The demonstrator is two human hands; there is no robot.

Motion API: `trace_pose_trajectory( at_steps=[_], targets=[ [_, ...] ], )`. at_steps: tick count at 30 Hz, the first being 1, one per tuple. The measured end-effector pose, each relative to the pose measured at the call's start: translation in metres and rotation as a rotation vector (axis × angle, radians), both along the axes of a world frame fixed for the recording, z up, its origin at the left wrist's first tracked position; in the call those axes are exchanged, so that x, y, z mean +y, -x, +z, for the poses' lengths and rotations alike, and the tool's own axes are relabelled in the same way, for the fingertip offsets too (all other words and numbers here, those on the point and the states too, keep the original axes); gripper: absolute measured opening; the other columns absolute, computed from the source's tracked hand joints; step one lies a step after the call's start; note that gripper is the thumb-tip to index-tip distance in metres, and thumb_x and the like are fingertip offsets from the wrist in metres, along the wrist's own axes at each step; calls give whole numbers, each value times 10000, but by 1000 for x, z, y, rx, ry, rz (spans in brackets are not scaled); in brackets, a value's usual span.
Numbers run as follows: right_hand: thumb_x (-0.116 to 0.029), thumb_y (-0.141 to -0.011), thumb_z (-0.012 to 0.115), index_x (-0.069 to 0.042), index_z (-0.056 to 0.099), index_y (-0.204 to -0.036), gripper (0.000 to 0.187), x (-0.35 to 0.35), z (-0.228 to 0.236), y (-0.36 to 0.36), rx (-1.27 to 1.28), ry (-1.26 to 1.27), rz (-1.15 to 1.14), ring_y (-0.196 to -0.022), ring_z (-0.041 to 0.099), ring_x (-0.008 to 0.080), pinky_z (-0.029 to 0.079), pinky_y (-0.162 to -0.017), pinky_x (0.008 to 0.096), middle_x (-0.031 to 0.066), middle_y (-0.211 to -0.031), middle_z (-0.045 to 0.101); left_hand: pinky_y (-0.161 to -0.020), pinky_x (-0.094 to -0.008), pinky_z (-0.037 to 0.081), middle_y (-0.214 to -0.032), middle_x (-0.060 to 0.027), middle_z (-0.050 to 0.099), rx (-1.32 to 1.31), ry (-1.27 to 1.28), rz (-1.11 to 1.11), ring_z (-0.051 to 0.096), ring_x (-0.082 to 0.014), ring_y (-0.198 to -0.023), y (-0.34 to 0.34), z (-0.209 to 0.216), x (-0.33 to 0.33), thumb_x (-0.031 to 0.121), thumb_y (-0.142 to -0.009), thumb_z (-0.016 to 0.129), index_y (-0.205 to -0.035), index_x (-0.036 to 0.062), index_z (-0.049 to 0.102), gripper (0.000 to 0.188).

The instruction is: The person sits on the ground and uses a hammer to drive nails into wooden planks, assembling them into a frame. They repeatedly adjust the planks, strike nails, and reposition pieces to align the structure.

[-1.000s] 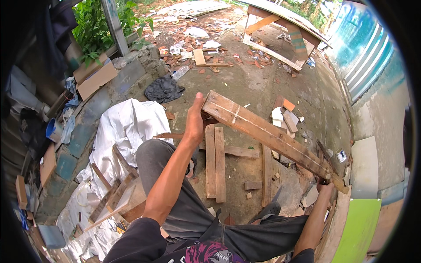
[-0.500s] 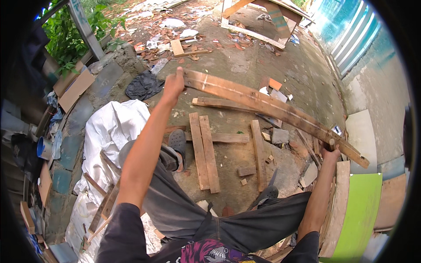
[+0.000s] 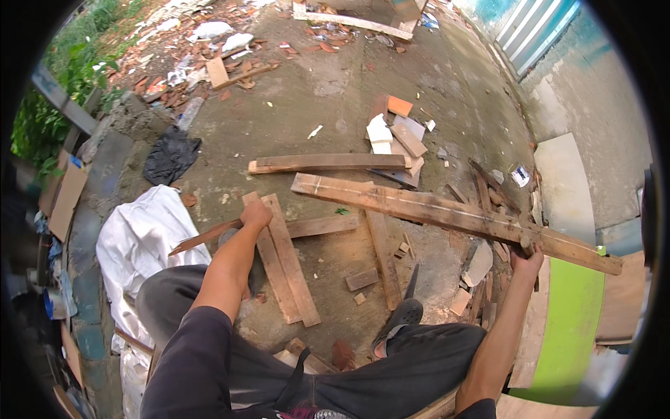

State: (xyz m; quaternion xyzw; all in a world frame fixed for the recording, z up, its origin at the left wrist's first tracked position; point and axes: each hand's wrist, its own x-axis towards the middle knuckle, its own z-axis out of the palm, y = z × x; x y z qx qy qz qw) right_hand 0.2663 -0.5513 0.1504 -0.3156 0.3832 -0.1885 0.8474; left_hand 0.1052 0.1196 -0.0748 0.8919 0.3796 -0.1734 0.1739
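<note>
My right hand [image 3: 526, 260] grips a long wooden beam [image 3: 419, 206] near its right end, holding it above the ground. Beside that thumb shows a rounded wooden stub [image 3: 525, 244]; I cannot tell what it belongs to. My left hand [image 3: 257, 214] is closed at the upper end of a wooden plank [image 3: 276, 269], one of two lying side by side. Under them lies a crosspiece [image 3: 324, 225]. A split-ended strip [image 3: 204, 237] sticks out left of my left hand; whether it joins the crosspiece is hidden.
Another beam [image 3: 328, 163] lies beyond the held one. An upright-lying plank [image 3: 382, 258] and a small block [image 3: 361, 279] are near my right foot. White sacking [image 3: 143, 234] lies left, a green panel [image 3: 569, 328] right. Scraps [image 3: 398, 136] and a black bag [image 3: 171, 155] lie farther off.
My left hand has let go of the beam's left end and come down to the plank. My right hand still holds the beam, now lower. The view has shifted.
</note>
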Motion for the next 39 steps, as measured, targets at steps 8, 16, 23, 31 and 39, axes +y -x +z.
trace_pose_trajectory(
  at_steps=[8, 16, 23, 31, 39],
  targets=[
    [-322, -996, 601, -66, 573, -1281, 384, -63, -11, 20, 26, 222, 40, -1124, 604, 336, 502, -992, 569, 117, -1267, 618, -1077, -486, 432, -1487, -192, 425, -147, -41, -270, 427, -363, -1378, -140, -60, -14, 351, -882, 713, -1435, 63, 427, 686],
    [-265, -1011, 565, -74, 500, -1387, 426, -38, -5, 34, 93, 293, 62, -1263, 535, 332, 422, -1096, 569, 125, -1361, 577, -1161, -529, 321, -1604, -174, 277, -6, -212, -565, 274, -352, -1482, -244, -116, -47, 378, -868, 739, -1571, 123, 229, 905],
    [-303, -1012, 569, -36, 505, -1360, 444, -17, -2, 50, 189, 357, 210, -1272, 530, 312, 411, -1108, 525, 143, -1357, 570, -1091, -518, 403, -1434, -167, 454, -53, -276, -638, 436, -341, -1360, -260, -143, -34, 217, -867, 720, -1429, 87, 434, 644],
    [-294, -986, 623, -56, 491, -1362, 464, -32, -2, 64, 146, 390, 246, -1220, 569, 305, 454, -1072, 484, 128, -1337, 581, -1034, -519, 435, -1315, -161, 499, -211, -337, -841, 479, -331, -1274, -207, -98, -45, 313, -842, 742, -1350, 25, 462, 647],
    [-284, -972, 663, -69, 590, -1252, 361, -36, -9, 60, 39, 398, 250, -1087, 639, 247, 520, -957, 404, 81, -1204, 659, -945, -510, 467, -1226, -141, 507, -300, -377, -1021, 496, -321, -1211, -186, 23, -46, 331, -829, 754, -1269, 37, 490, 592]
  ],
)
